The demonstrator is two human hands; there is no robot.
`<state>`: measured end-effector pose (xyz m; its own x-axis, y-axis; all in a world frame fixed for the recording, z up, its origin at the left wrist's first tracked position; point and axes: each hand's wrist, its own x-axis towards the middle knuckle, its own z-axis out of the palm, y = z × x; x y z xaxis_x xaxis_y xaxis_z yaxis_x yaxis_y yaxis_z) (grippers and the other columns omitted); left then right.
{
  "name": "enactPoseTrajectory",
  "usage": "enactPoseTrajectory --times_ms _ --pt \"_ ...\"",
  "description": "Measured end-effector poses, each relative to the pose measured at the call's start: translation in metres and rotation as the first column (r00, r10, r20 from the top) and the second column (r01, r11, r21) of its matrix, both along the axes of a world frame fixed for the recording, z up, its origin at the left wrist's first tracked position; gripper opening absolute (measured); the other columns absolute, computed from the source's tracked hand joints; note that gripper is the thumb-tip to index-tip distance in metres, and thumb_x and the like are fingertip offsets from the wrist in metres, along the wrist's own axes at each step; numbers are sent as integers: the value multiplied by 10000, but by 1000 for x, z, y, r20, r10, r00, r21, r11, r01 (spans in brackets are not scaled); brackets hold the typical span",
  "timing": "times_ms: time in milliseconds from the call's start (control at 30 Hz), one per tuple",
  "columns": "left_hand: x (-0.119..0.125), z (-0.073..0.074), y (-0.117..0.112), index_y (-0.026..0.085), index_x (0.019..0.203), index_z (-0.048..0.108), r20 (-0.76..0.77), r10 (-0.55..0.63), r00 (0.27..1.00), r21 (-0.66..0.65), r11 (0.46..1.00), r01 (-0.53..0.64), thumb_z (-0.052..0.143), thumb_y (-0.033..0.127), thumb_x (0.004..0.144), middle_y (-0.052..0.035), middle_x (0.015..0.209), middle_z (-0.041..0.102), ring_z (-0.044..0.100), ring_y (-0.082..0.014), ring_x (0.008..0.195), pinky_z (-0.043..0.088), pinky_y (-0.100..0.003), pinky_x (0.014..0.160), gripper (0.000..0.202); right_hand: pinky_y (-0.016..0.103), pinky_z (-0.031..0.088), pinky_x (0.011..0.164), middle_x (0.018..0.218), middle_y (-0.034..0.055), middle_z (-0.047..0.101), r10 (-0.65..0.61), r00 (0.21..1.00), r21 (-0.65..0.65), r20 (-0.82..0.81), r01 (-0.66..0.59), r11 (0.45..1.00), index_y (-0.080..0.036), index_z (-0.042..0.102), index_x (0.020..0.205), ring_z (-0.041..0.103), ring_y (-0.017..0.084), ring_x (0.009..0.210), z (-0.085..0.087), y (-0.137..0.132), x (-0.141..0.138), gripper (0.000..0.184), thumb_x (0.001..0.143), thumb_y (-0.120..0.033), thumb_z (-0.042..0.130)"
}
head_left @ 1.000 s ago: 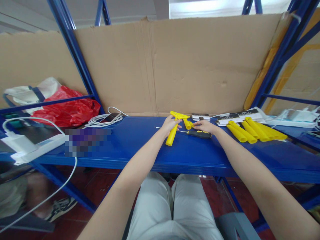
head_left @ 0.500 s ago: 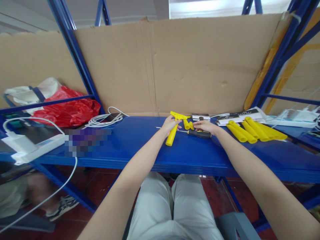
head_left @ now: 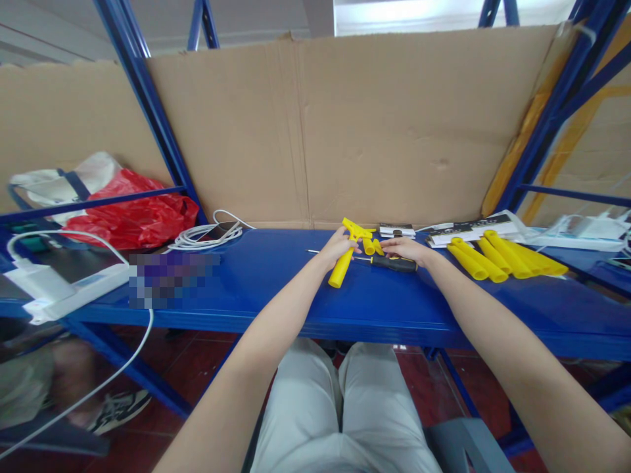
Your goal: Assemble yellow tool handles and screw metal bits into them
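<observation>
My left hand [head_left: 336, 247] is closed around a yellow plastic scraper [head_left: 344, 261], holding it tilted over the blue shelf [head_left: 276, 289] with its handle pointing down toward me. My right hand [head_left: 405, 248] rests just right of it, fingers curled at small yellow pieces [head_left: 371, 246] beside the scraper's head. A screwdriver with a black and yellow handle [head_left: 392, 263] lies on the shelf under my right hand, its shaft pointing left.
Several yellow handles [head_left: 497, 258] lie in a heap on the right, with black and white packets [head_left: 466, 232] behind them. A coiled white cable [head_left: 204, 235], a red bag [head_left: 131, 213] and a white power strip [head_left: 64, 287] sit left. A cardboard sheet [head_left: 345, 125] backs the shelf.
The scraper's head has tipped slightly to the right, closer to my right hand. Both hands stay almost where they were.
</observation>
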<state>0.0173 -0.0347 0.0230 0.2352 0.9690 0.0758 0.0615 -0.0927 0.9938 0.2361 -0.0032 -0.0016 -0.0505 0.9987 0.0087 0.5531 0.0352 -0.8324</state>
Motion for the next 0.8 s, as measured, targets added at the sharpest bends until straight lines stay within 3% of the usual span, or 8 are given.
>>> enactPoseTrajectory --times_ms 200,367,600,700,800 --pt "-1 -2 1 209 1391 467 -34 -25 999 20 999 26 549 -20 719 -97 1164 721 660 -93 605 456 -173 497 714 223 569 721 910 61 780 -43 999 25 -25 44 999 -166 748 1169 681 125 723 2 -4 -3 322 861 -137 659" --pt "-1 -3 3 221 1440 515 -25 -111 993 56 992 113 607 -60 665 -88 1135 739 673 -125 679 497 -192 547 829 229 561 678 1062 90 773 -68 994 162 -83 81 983 -165 752 1085 708 146 796 5 -7 -4 241 854 -148 687" --pt "0 -6 6 226 1431 576 -34 -118 992 93 988 121 685 -76 668 -130 1370 652 673 -130 749 520 -213 567 828 224 562 714 1096 120 771 59 976 194 -211 -17 981 -161 662 1288 716 129 798 22 -27 -21 351 944 -191 604" --pt "0 -9 8 176 1380 620 -69 -117 991 106 987 124 711 -64 676 -165 1387 636 699 -161 823 553 -260 652 750 217 561 672 1076 119 773 98 956 183 -276 -48 982 -171 599 1368 716 125 735 25 -32 -29 410 962 -235 600" --pt "0 -14 13 144 1278 681 -59 -132 990 138 981 139 734 -66 662 -176 1344 662 705 -199 981 566 -298 800 653 227 564 644 1038 117 776 107 949 187 -295 -53 981 -174 608 1332 714 134 700 25 -33 -32 387 963 -288 615"
